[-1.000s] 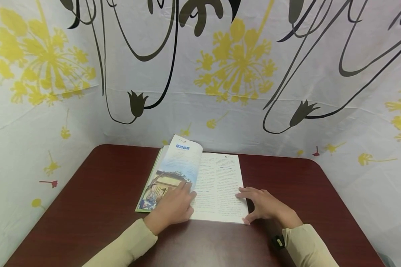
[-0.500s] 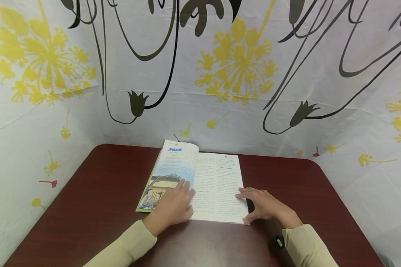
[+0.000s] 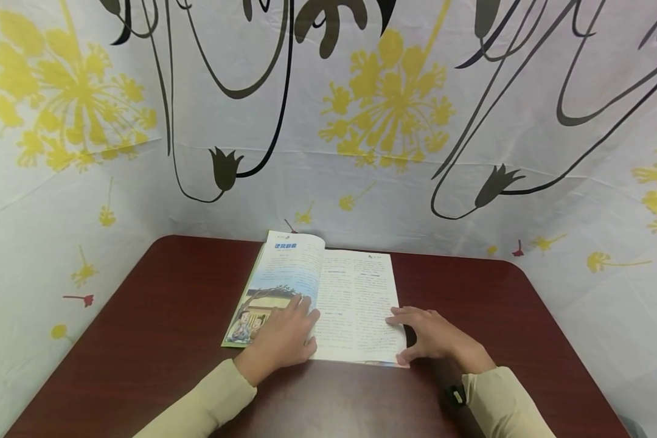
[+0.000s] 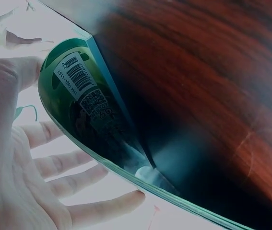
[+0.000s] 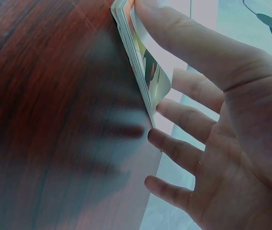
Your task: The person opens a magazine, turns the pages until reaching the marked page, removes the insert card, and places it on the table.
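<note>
A magazine [image 3: 356, 292] lies open on the table; its left page [image 3: 292, 267] has an illustration and its right page is full of text. My left hand [image 3: 281, 334] rests on the lower part of the left page near the fold, fingers fairly straight. In the left wrist view the green back cover [image 4: 73, 110], with a barcode, bows up from the table beside that hand. My right hand [image 3: 432, 334] is at the right edge, thumb on the lower corner, fingers on the margin. In the right wrist view a leaf [image 5: 162, 86] buckles up between thumb and fingers.
The dark red wooden table [image 3: 170, 304] ends at a white cloth [image 3: 285, 134] with yellow and dark plant prints, hanging behind and at both sides. A dark band [image 3: 456, 396] is on the right wrist.
The left page has swung down leftward and settled, the left hand staying on it. At the lower right corner a coloured strip now shows under the raised edge of the leaf.
</note>
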Tool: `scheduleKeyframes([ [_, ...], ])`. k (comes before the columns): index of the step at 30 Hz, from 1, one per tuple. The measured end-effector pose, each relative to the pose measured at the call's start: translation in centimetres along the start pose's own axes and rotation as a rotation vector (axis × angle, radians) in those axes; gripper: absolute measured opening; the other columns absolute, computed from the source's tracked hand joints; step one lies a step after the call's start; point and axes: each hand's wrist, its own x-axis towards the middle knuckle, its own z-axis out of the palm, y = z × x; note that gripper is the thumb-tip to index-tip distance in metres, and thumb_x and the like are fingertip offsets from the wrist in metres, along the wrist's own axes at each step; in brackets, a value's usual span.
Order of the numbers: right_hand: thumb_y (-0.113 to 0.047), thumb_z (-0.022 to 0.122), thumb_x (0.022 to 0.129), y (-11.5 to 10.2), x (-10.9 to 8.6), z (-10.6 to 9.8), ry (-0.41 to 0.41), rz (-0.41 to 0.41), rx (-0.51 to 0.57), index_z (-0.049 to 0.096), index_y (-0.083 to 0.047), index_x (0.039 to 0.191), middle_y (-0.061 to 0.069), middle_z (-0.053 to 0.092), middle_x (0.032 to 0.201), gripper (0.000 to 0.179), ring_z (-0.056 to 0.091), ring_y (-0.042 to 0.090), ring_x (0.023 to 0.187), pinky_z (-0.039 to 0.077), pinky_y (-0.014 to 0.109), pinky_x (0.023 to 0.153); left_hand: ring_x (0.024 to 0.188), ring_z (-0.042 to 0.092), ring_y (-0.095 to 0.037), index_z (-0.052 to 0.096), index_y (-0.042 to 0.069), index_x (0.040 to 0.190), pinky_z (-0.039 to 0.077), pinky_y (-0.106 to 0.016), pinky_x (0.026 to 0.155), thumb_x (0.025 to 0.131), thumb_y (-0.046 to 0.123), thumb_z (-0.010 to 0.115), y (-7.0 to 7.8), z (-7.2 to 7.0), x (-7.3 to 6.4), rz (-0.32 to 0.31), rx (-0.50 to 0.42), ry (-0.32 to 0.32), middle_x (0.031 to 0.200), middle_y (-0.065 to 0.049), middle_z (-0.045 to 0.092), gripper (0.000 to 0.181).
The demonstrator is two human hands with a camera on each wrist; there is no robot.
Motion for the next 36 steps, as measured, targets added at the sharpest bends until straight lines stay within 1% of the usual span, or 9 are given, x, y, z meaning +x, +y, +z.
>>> scheduleKeyframes([
  [4, -0.040, 0.089, 0.066, 0.1, 0.1, 0.0, 0.002, -0.001, -0.001, 0.066, -0.008, 0.129, 0.017, 0.055, 0.141, 0.075, 0.051, 0.038, 0.131, 0.041, 0.061, 0.098, 0.099, 0.054, -0.026, 0.065, 0.009, 0.105, 0.049, -0.041, 0.059, 0.084, 0.030, 0.066, 0.0, 0.0, 0.1, 0.008, 0.005, 0.012, 0.110, -0.010, 0.058, 0.030],
  [7, -0.041, 0.089, 0.066, 0.1, 0.1, 0.1, 0.003, 0.001, 0.004, 0.066, -0.008, 0.129, 0.016, 0.055, 0.141, 0.074, 0.050, 0.038, 0.131, 0.041, 0.062, 0.098, 0.098, 0.054, -0.025, 0.065, 0.011, 0.102, 0.048, -0.041, 0.062, 0.084, 0.034, 0.066, 0.0, 0.2, 0.2, 0.018, 0.026, 0.027, 0.107, -0.009, 0.058, 0.029],
  [10, -0.041, 0.089, 0.067, 0.1, 0.1, 0.0, 0.003, 0.000, 0.013, 0.066, -0.008, 0.129, 0.017, 0.056, 0.141, 0.073, 0.051, 0.038, 0.131, 0.041, 0.062, 0.098, 0.100, 0.054, -0.025, 0.066, 0.012, 0.100, 0.048, -0.045, 0.072, 0.087, 0.044, 0.064, 0.0, 0.4, 0.5, 0.038, 0.050, 0.024, 0.107, -0.008, 0.059, 0.035],
  [13, -0.041, 0.088, 0.069, 0.1, 0.1, 0.0, 0.002, -0.001, 0.024, 0.066, -0.008, 0.129, 0.017, 0.056, 0.141, 0.072, 0.050, 0.038, 0.131, 0.041, 0.062, 0.098, 0.108, 0.053, -0.025, 0.066, 0.014, 0.104, 0.047, -0.050, 0.083, 0.090, 0.057, 0.058, 0.2, 0.7, 0.7, 0.074, 0.056, -0.013, 0.111, -0.007, 0.059, 0.046],
  [16, -0.044, 0.085, 0.073, 0.1, 0.1, 0.0, -0.004, 0.004, 0.042, 0.066, -0.007, 0.129, 0.017, 0.056, 0.141, 0.070, 0.050, 0.039, 0.131, 0.040, 0.063, 0.099, 0.116, 0.053, -0.025, 0.066, 0.017, 0.109, 0.044, -0.051, 0.091, 0.088, 0.069, 0.054, 0.5, 0.9, 0.8, 0.113, 0.056, -0.042, 0.116, -0.005, 0.060, 0.058],
  [19, -0.049, 0.081, 0.076, 0.2, 0.1, 0.0, -0.014, 0.011, 0.064, 0.066, -0.008, 0.130, 0.016, 0.055, 0.141, 0.069, 0.049, 0.040, 0.132, 0.040, 0.063, 0.099, 0.120, 0.052, -0.025, 0.066, 0.018, 0.111, 0.042, -0.052, 0.094, 0.084, 0.076, 0.054, 0.6, 1.0, 0.8, 0.135, 0.056, -0.051, 0.119, -0.005, 0.060, 0.065],
  [26, -0.056, 0.075, 0.081, 0.3, 0.2, -0.1, -0.018, 0.035, 0.068, 0.061, -0.010, 0.135, 0.016, 0.055, 0.141, 0.072, 0.049, 0.039, 0.132, 0.040, 0.062, 0.101, 0.116, 0.052, -0.024, 0.066, 0.018, 0.110, 0.042, -0.049, 0.093, 0.077, 0.076, 0.063, 0.7, 1.2, 0.7, 0.151, 0.077, -0.036, 0.117, -0.004, 0.059, 0.068],
  [33, -0.058, 0.070, 0.084, 0.3, 0.3, -0.6, 0.028, 0.034, 0.087, 0.059, -0.008, 0.136, 0.014, 0.057, 0.138, 0.073, 0.051, 0.037, 0.129, 0.042, 0.059, 0.100, 0.109, 0.053, -0.022, 0.066, 0.017, 0.108, 0.044, -0.045, 0.088, 0.077, 0.075, 0.064, 0.4, 0.8, 0.7, 0.154, 0.065, -0.011, 0.112, -0.004, 0.059, 0.066],
  [36, -0.059, 0.070, 0.084, 0.3, 0.1, -0.8, 0.030, 0.064, 0.108, 0.055, -0.008, 0.141, 0.014, 0.055, 0.141, 0.078, 0.050, 0.036, 0.131, 0.042, 0.059, 0.101, 0.106, 0.054, -0.021, 0.066, 0.017, 0.106, 0.044, -0.045, 0.087, 0.078, 0.074, 0.065, 0.2, 0.6, 0.7, 0.147, 0.050, -0.006, 0.109, -0.003, 0.059, 0.063],
])
